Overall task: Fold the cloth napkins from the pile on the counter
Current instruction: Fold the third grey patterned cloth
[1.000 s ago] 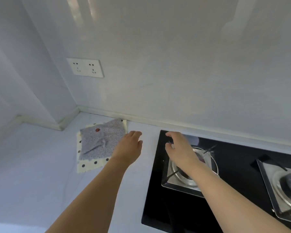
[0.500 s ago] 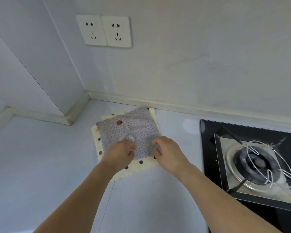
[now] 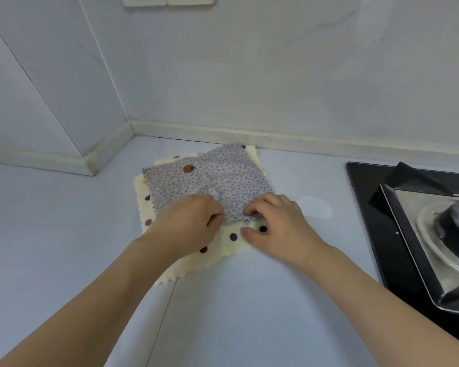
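A small pile of napkins lies on the pale counter near the back wall. On top is a grey napkin [image 3: 217,176] with fine dark dots and one orange spot. Under it lies a cream napkin [image 3: 223,242] with large dark dots and a zigzag edge. My left hand [image 3: 188,223] pinches the near edge of the grey napkin, fingers curled. Just to its right, my right hand [image 3: 276,223] pinches the same near edge at its right corner, thumb resting on the cream napkin.
A black gas hob [image 3: 368,197] with a steel burner tray [image 3: 419,234] takes up the right side. The wall skirting [image 3: 276,139] runs just behind the pile, with a boxed corner [image 3: 64,154] at the left. Bare counter [image 3: 223,313] lies in front.
Both hands came from beside the pile and over the hob onto the grey napkin's near edge and took hold of it. The view has dropped and closed in on the pile.
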The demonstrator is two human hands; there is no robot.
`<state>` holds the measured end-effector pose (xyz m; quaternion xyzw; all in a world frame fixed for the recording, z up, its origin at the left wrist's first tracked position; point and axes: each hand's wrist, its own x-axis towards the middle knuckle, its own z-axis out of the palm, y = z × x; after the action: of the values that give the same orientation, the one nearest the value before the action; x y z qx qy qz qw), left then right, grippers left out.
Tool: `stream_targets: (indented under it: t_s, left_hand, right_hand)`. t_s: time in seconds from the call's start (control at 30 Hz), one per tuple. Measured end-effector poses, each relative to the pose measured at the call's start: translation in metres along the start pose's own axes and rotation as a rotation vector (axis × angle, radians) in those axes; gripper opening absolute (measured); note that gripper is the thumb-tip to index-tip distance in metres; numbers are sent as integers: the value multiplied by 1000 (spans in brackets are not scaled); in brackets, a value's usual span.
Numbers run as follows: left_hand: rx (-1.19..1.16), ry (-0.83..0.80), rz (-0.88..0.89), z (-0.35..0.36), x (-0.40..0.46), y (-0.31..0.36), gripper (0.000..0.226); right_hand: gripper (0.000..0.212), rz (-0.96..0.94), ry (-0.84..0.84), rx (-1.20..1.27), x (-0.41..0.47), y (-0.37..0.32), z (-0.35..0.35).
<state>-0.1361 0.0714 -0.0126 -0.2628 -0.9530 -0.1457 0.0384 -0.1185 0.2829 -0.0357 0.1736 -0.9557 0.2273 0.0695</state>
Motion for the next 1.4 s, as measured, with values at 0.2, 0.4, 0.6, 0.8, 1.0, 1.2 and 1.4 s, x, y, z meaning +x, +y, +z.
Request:
stream_targets:
  t_s: [0.2, 0.4, 0.6, 0.8, 1.0, 1.2, 1.4]
  left_hand:
    - [72, 185, -89, -27, 13, 17, 17]
    - [-133, 270, 21, -104, -29, 66, 22]
    - [-91, 201, 135, -176, -106, 132, 17]
    - [-36, 147, 142, -203, -149, 170, 10]
    - [-24, 64, 69, -176, -128, 157, 15]
    - [-156, 107, -65, -110, -80, 108, 8]
    - [-260, 151, -138, -65, -68, 87, 13]
  right_hand:
    - [15, -7, 160, 36, 12, -9, -14]
    - [15, 25, 453, 238, -32, -70, -103]
    - [15, 0, 344, 217, -124, -124, -188]
    - [18, 60, 300, 214, -182, -139, -228]
    - [26, 178, 280, 96, -182, -106, -217]
    - [33, 217, 221, -57, -139, -46, -161]
    - [32, 216, 237, -115, -120, -12, -121]
